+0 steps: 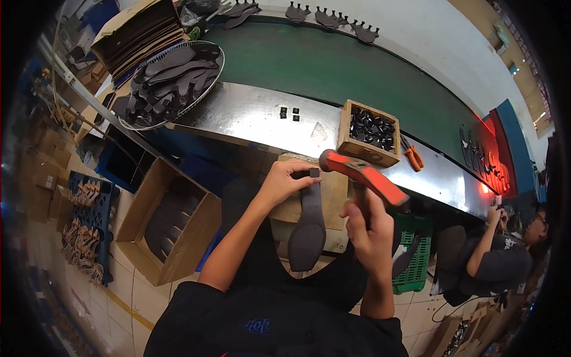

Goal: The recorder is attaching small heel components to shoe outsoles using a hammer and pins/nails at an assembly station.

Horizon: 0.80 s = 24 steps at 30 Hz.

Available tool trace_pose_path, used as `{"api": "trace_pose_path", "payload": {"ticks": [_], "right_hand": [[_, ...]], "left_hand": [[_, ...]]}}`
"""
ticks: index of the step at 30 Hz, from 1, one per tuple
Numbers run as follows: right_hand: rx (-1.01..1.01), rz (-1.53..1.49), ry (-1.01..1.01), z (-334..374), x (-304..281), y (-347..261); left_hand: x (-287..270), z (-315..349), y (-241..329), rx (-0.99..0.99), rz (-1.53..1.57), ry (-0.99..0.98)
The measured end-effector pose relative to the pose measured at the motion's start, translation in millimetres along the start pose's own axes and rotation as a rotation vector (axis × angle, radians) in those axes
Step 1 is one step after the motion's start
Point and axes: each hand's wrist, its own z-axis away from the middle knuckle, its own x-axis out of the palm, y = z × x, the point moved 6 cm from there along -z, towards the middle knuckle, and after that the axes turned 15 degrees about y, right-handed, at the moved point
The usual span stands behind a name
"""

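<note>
My left hand (pixel 281 183) is closed at the heel end of a dark grey shoe sole (pixel 306 235), which hangs toward me over a worn wooden block. Between the thumb and fingertips sits a small black square heel piece (pixel 314 172). My right hand (pixel 370 229) is wrapped round the handle of a hammer with a red and dark metal head (pixel 372 175). The hammer head is raised just right of the heel piece, apart from it as far as I can tell. Part of the wooden block (pixel 334 199) shows behind the sole.
A wooden box of small black pieces (pixel 372 132) stands on the metal bench edge, orange-handled pliers (pixel 413 156) beside it. Several loose black pieces (pixel 289 113) lie leftward. A basket (pixel 220 62) holds dark soles. Behind runs a green conveyor belt (pixel 309 59); a co-worker (pixel 499 256) sits right.
</note>
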Motion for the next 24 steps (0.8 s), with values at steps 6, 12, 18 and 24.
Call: {"api": "trace_pose_path", "payload": {"ticks": [6, 12, 18, 24], "right_hand": [[-0.049, 0.175, -0.095, -7.2, 21.8, 8.0], [0.009, 0.126, -0.018, -8.2, 15.7, -9.5], [0.045, 0.167, -0.039, 0.4, 13.3, 9.5], [-0.26, -0.194, 0.314, 10.9, -32.8, -80.9]], "left_hand": [[-1.4, 0.7, -5.4, 0.041, 0.028, 0.004], [-1.8, 0.8, -6.1, 0.015, -0.029, 0.016], [-7.2, 17.6, -0.5, 0.168, -0.287, 0.016], [-13.4, 28.7, 3.3, 0.285, -0.544, -0.065]]}}
